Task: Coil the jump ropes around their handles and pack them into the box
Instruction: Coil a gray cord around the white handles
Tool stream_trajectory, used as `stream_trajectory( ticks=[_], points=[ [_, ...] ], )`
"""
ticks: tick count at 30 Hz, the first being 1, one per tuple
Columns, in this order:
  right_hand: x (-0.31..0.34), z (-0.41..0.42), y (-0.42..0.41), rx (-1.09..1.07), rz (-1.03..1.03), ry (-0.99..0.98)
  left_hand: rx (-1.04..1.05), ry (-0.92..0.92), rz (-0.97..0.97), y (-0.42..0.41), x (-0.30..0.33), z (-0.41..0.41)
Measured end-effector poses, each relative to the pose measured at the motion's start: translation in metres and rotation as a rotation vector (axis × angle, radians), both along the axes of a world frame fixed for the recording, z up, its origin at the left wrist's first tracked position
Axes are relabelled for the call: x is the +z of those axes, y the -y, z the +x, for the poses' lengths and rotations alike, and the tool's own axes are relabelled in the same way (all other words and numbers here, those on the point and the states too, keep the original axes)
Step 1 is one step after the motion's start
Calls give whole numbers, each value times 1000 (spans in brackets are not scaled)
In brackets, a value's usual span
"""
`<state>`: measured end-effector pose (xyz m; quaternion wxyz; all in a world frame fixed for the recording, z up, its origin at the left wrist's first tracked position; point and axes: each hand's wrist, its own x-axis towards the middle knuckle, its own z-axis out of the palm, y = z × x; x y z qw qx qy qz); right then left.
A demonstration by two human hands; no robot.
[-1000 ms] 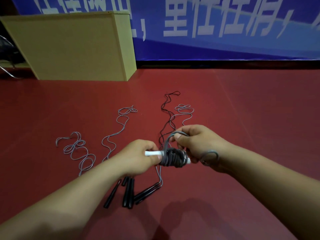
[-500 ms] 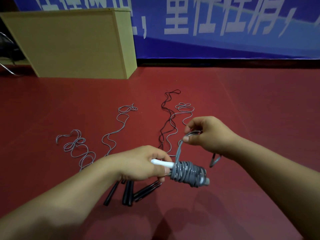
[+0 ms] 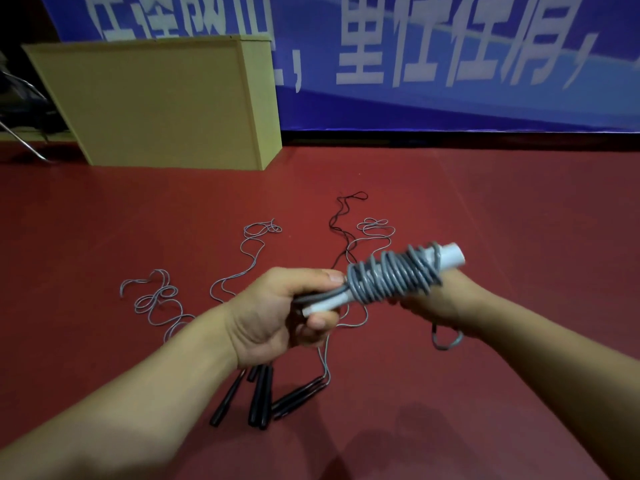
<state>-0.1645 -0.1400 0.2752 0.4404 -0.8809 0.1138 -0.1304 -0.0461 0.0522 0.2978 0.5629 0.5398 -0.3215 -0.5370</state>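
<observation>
Well, upper left of the frame stands the box (image 3: 162,105) on the red floor (image 3: 502,209). Mid-frame, the left hand (image 3: 277,317) clenches the white handles (image 3: 325,304) wound with grey rope (image 3: 391,275); the right hand (image 3: 440,303) cups beneath, its grasp hidden. Black handles (image 3: 259,396) lie lower centre.

Your right hand (image 3: 446,303) sits mostly behind the coiled rope bundle (image 3: 391,275), so you cannot tell how its fingers grip. Your left forearm covers the upper ends of the black handles (image 3: 259,396) on the floor. The banner's (image 3: 450,64) white characters are cut off at the top edge and blurred.
</observation>
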Motion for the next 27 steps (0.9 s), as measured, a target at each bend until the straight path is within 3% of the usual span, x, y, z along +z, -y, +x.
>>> stream_trajectory(
  ticks=[3,6,8,11,15,19,23,27],
  points=[
    [-6,6,-17,-17,0,-90,187,-84,-44,4,4,0],
    [-7,6,-33,89,-179,-181,363,-56,-28,7,4,1],
    [-5,4,-42,140,-216,-205,472,45,69,9,-1,4],
    [-4,0,-48,206,-97,-287,587,285,231,11,-15,14],
    [1,-2,-51,201,-103,-303,660,566,323,9,-27,27],
    [2,-1,-47,46,-178,-246,673,731,353,7,-28,29],
    [5,-2,-45,-71,-123,-222,688,816,333,7,-30,25],
    [3,-1,-45,-128,-358,-247,676,877,306,7,-31,25]
  ],
)
